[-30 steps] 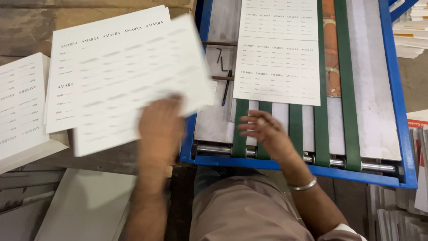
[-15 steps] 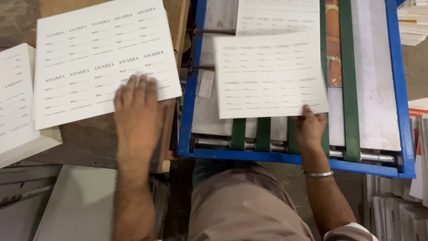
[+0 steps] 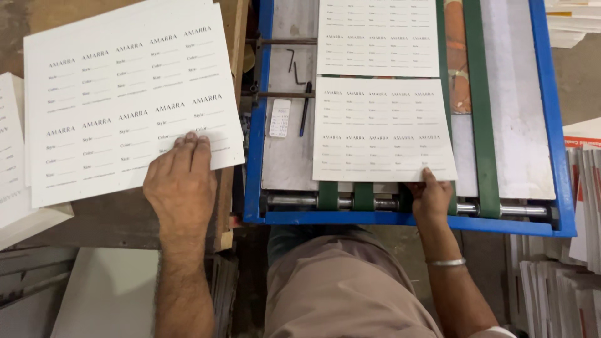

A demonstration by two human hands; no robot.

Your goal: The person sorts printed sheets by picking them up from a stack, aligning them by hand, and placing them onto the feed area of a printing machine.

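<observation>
My left hand [image 3: 180, 184] rests flat on the near edge of a stack of white printed label sheets [image 3: 125, 100] lying on a wooden table. My right hand [image 3: 431, 197] presses a fingertip on the near edge of a single white printed sheet [image 3: 382, 128] that lies on the green belts [image 3: 482, 100] of a blue-framed feeder machine [image 3: 256, 112]. A second printed sheet [image 3: 377, 37] lies farther along the belts, just beyond the first. Neither hand is gripping anything.
A second pile of white sheets [image 3: 15, 181] sits at the far left. Hex keys and a pen [image 3: 303, 106] lie on the grey machine bed beside a small white card. Stacks of paper [image 3: 566, 275] stand at the right. Blank boards [image 3: 106, 294] lie below the table.
My left hand has laid the loose sheets down square on the stack and now rests on them. My right hand has placed a sheet on the belts and pushed it a little farther.
</observation>
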